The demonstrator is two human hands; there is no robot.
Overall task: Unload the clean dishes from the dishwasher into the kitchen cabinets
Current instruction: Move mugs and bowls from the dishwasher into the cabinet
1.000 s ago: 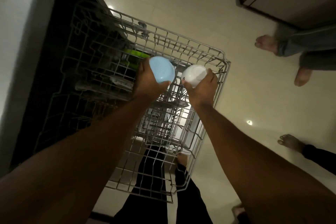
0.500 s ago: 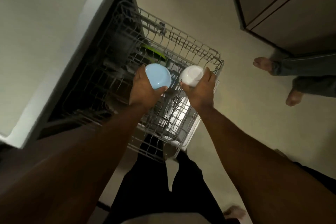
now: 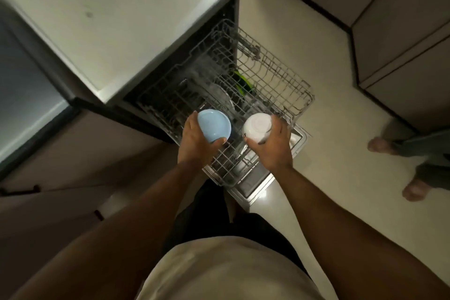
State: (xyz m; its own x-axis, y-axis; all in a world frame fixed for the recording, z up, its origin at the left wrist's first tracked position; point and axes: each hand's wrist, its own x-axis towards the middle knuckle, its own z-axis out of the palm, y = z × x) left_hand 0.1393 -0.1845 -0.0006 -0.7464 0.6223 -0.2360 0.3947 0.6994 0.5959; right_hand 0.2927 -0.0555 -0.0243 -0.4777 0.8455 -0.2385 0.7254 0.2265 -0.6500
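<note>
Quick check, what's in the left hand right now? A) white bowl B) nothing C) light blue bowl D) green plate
C: the left hand grips the light blue bowl above the dishwasher rack, while the right hand holds the white bowl.

head | worn high, looks steeply down; dishwasher rack (image 3: 243,95) near, mid-frame; floor (image 3: 328,129) right

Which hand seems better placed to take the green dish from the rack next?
Neither yet: left hand holds the blue bowl, right hand the white bowl.
</note>
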